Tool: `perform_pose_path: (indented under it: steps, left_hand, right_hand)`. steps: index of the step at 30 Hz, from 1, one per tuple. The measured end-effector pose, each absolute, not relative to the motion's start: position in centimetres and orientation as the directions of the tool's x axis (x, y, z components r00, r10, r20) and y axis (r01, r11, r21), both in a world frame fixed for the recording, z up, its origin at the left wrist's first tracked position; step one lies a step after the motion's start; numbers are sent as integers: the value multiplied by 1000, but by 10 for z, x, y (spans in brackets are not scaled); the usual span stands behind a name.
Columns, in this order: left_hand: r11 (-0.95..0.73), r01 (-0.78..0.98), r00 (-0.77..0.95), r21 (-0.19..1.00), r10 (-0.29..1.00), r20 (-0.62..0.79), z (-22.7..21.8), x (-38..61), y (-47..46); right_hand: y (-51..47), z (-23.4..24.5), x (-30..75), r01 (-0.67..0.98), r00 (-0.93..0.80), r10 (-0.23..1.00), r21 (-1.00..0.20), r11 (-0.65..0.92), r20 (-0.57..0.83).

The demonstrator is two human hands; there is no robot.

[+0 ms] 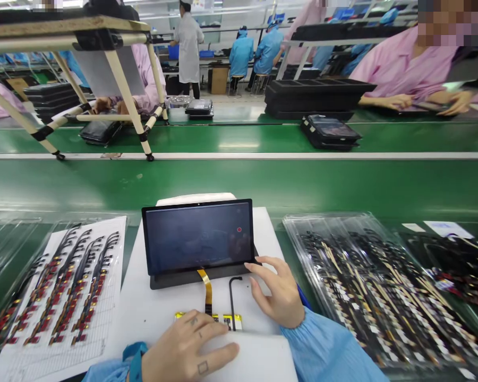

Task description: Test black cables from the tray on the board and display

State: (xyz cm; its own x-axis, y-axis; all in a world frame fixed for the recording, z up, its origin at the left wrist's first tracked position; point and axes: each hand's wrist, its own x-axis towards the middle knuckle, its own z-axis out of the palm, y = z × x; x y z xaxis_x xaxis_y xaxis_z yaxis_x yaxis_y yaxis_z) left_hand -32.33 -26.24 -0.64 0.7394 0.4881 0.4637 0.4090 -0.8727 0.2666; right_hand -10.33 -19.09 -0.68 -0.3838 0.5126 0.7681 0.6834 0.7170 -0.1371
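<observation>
A dark tablet-like display panel (pixel 197 236) lies lit in a black holder (pixel 203 278) on a white work mat (pixel 143 313). A gold ribbon cable (pixel 205 289) runs from its lower edge down to a yellow-edged flat battery or board (pixel 207 318), which my left hand (pixel 187 347) partly hides. That hand lies flat over a white flat panel (pixel 255 358), fingers spread. Beside it stands a thin black cable (pixel 233 302). My right hand (pixel 276 292) rests near the holder's right corner, its fingertips touching the panel's lower edge, holding nothing I can see.
A printed white sheet (pixel 66 289) carries several red-and-black flex cables on the left. A clear plastic tray (pixel 374 297) holds many more on the right. A green conveyor belt (pixel 239 183) lies ahead, with a tube-framed rack (pixel 103 90), black trays (pixel 318 98) and co-workers beyond.
</observation>
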Motion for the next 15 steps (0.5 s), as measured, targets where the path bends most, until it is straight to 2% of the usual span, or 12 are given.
perform_pose_path:
  steps: [15]
  left_hand:
    - [-867, 404, 723, 291, 498, 479, -1, -323, -263]
  right_hand:
    - [-190, -6, -107, 678, -390, 527, -152, 719, 755]
